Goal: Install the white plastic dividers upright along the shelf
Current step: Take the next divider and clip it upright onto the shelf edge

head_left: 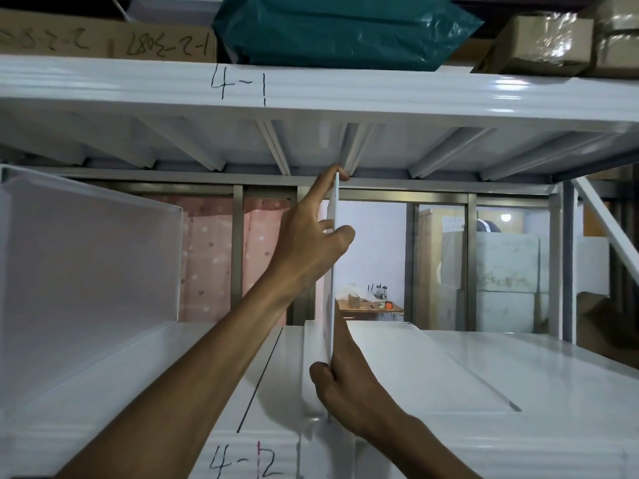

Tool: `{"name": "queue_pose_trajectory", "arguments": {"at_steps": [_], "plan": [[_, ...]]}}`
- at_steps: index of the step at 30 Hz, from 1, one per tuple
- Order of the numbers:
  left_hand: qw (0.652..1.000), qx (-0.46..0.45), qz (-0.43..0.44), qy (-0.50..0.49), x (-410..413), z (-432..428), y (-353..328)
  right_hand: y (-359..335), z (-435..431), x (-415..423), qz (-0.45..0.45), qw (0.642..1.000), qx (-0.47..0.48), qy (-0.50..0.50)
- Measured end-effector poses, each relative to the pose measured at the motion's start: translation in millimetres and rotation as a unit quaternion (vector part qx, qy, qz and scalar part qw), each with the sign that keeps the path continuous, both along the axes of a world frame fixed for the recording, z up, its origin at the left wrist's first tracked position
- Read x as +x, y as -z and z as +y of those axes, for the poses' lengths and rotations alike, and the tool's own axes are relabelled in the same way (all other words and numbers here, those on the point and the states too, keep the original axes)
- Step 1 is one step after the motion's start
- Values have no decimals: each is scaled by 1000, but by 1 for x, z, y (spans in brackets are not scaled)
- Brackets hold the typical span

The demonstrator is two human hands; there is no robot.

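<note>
Two hands grip one white plastic divider, seen edge-on and standing upright between the lower shelf and the shelf above. Fingers of the left hand are closed on its upper part — the forefinger runs up the near edge to the top, thumb pressed over the edge lower down. Down at the base the right hand pinches the divider, thumb on the left face and the other fingers behind it on the right face, mostly hidden. Its foot meets the white shelf near the front lip, where "4-12" is handwritten; its top reaches a rib under the upper shelf, marked "4-1". Both bare forearms come up from the bottom edge. Well to the left a second white panel stands on the same shelf. On the upper shelf sit a teal plastic bag and cardboard boxes — some wrapped in tape
</note>
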State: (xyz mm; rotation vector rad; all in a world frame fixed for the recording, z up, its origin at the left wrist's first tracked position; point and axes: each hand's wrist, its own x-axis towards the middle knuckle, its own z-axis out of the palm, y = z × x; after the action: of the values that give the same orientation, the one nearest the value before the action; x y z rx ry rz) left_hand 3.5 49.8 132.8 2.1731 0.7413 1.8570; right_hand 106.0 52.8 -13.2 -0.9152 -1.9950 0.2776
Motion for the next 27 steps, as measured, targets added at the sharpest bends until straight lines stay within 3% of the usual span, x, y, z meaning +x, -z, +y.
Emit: {"name": "queue_pose_trajectory", "arguments": {"at_steps": [5, 9, 12, 16, 20, 27], "plan": [[1000, -7, 2, 2, 1, -4, 0, 2, -3, 4, -29, 1000, -3, 2], [1000, -6, -2, 0, 3, -3, 1, 5, -12, 28, -60, 995, -75, 29], [1000, -4, 5, -1, 3, -6, 0, 4, -12, 56, -184, 973, -102, 96], [1000, -13, 6, -1, 3, -12, 6, 7, -9, 96, -307, 918, -161, 194], [1000, 4, 10, -22, 13, -15, 11, 8, -12, 113, -327, 895, -207, 222], [997, 4, 1, -77, 22, -15, 9, 4, -21, 139, -331, 891, -208, 230]]}}
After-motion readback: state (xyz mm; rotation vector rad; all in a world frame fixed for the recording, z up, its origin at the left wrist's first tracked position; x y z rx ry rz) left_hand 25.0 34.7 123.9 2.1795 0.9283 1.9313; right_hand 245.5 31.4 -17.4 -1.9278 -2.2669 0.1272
